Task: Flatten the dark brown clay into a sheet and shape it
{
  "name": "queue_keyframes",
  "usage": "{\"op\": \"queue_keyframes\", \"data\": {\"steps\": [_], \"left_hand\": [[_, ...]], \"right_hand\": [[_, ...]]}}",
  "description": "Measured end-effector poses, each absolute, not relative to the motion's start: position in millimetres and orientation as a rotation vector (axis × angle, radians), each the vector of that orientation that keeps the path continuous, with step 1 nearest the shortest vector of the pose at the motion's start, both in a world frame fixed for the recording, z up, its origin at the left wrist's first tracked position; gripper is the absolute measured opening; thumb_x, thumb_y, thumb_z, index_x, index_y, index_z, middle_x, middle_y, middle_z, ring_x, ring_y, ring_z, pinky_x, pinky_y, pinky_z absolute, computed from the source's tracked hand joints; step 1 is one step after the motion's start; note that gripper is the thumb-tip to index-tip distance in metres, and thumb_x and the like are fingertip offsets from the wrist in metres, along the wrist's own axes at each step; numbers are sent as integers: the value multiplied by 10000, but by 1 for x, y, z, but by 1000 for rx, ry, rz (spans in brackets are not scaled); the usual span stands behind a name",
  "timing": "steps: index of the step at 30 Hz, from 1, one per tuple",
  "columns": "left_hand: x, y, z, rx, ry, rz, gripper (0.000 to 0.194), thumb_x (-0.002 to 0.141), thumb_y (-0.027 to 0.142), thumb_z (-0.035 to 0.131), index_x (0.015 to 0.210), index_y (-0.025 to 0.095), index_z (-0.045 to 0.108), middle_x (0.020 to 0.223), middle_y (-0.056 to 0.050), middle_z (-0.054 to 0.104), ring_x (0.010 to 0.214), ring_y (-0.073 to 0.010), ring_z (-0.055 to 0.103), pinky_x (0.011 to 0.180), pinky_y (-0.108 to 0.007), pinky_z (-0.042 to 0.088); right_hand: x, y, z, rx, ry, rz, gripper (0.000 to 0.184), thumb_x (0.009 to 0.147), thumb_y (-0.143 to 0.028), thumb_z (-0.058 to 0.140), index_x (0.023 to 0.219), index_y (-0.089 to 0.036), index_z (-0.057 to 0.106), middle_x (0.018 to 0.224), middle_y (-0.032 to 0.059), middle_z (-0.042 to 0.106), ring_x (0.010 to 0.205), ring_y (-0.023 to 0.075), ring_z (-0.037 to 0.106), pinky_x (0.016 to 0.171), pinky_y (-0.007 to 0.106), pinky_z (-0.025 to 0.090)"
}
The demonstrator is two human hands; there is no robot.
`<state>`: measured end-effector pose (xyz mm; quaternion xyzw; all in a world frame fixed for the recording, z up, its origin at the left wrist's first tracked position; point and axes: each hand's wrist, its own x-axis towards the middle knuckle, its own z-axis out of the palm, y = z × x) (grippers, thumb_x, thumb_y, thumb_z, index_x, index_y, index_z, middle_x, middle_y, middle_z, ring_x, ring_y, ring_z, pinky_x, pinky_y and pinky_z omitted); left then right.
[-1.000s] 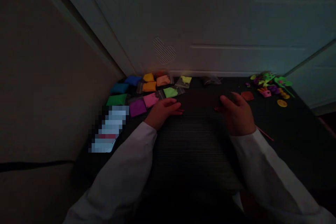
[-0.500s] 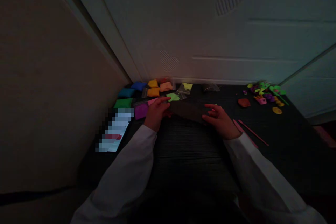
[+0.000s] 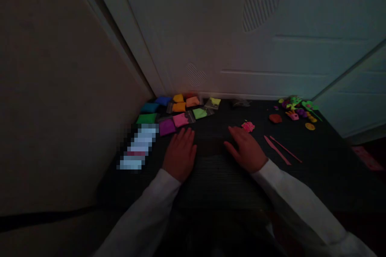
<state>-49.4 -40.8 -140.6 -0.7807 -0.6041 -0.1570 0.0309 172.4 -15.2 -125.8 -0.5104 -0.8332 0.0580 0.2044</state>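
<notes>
Head view: a pale panel (image 3: 181,20) fills the upper frame, and below it the dark worktop (image 3: 211,180) spreads across the lower middle. Both hands have changed most. Half a second ago they held a dark sheet up between them; now the left hand (image 3: 180,154), at centre-left, and the right hand (image 3: 245,148), just right of centre, are low over the worktop, palms down, fingers extended, neither clenched round anything. The sheet (image 3: 211,147) is now a faint strip in the centre of the frame, between the two hands. Whether its ends run under the fingers is too dark to tell. I judge it has been let down and laid out flat, so lifting has given way to resting or pressing.

At centre-left, the bright screen (image 3: 140,146) lies beside the colored packets (image 3: 146,119), all of them out of reach of the fingers. Small clay pieces (image 3: 301,113) crowd the right. The two pink tools (image 3: 279,151), partly behind the right sleeve in the previous picture, show whole. Smallest, the pink flower (image 3: 248,127), mostly hidden then, now sits plain just beside the right fingers.
</notes>
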Motion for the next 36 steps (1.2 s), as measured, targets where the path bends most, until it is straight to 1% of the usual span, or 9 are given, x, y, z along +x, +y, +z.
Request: {"op": "queue_keyframes", "data": {"steps": [2, 3, 8, 13, 16, 19, 24, 29, 36], "left_hand": [[-36, -45, -145, -2574, -1722, -394, 465, 871, 278, 281, 1312, 141, 334, 1383, -66, 337, 1288, -205, 277, 1069, -406, 237], [-31, -47, -147, -2622, -1684, -368, 468, 874, 293, 276, 1315, 146, 329, 1389, -65, 326, 1289, -200, 278, 1073, -402, 233], [-22, -51, -156, -2709, -1656, -312, 548, 863, 413, 281, 1326, 120, 304, 1402, -96, 288, 1303, -205, 248, 1076, -389, 236], [-25, -51, -157, -2700, -1669, -309, 580, 851, 452, 295, 1329, 123, 296, 1406, -98, 280, 1307, -204, 236, 1077, -389, 237], [-26, -52, -158, -2676, -1676, -285, 588, 852, 448, 291, 1336, 114, 275, 1414, -96, 260, 1313, -202, 218, 1079, -389, 236], [-29, -55, -159, -2609, -1744, -266, 633, 842, 478, 294, 1337, 85, 263, 1410, -121, 261, 1314, -217, 214, 1076, -402, 239], [-31, -57, -161, -2570, -1785, -286, 676, 819, 524, 316, 1330, 82, 279, 1408, -133, 261, 1310, -229, 222, 1078, -404, 230], [-36, -59, -164, -2522, -1807, -308, 689, 813, 522, 333, 1336, 79, 261, 1401, -146, 270, 1299, -244, 248, 1050, -411, 287], [-41, -61, -169, -2437, -1917, -280, 716, 803, 548, 323, 1332, 68, 269, 1391, -159, 287, 1296, -249, 258, 1062, -422, 257]], "right_hand": [[165, -27, -131, -1266, -2505, 116, 575, 843, -430, 376, 1306, -90, 351, 1347, 130, 388, 1266, 254, 303, 1046, 432, 252], [162, -32, -135, -1222, -2575, 118, 602, 843, -450, 365, 1318, -81, 330, 1371, 130, 351, 1284, 253, 270, 1059, 435, 227], [160, -40, -149, -1236, -2679, 180, 663, 839, -508, 319, 1325, -58, 311, 1393, 152, 296, 1302, 237, 238, 1076, 409, 198], [161, -38, -149, -1232, -2676, 175, 651, 845, -510, 293, 1329, -75, 308, 1394, 140, 299, 1299, 225, 249, 1072, 400, 213], [162, -39, -151, -1239, -2661, 137, 692, 833, -525, 309, 1335, -50, 285, 1399, 157, 281, 1305, 237, 230, 1067, 407, 224], [165, -41, -153, -1277, -2636, 120, 730, 819, -549, 320, 1334, -33, 279, 1397, 173, 275, 1304, 247, 231, 1060, 417, 233], [166, -43, -150, -1326, -2632, 160, 719, 824, -561, 290, 1331, -52, 295, 1391, 162, 296, 1296, 246, 249, 1070, 429, 189], [168, -45, -151, -1354, -2594, 136, 780, 801, -592, 306, 1339, -29, 262, 1406, 172, 254, 1309, 246, 215, 1069, 425, 188], [171, -48, -154, -1430, -2579, 137, 777, 801, -602, 285, 1340, -43, 263, 1394, 167, 286, 1305, 243, 228, 1070, 441, 166]]}}
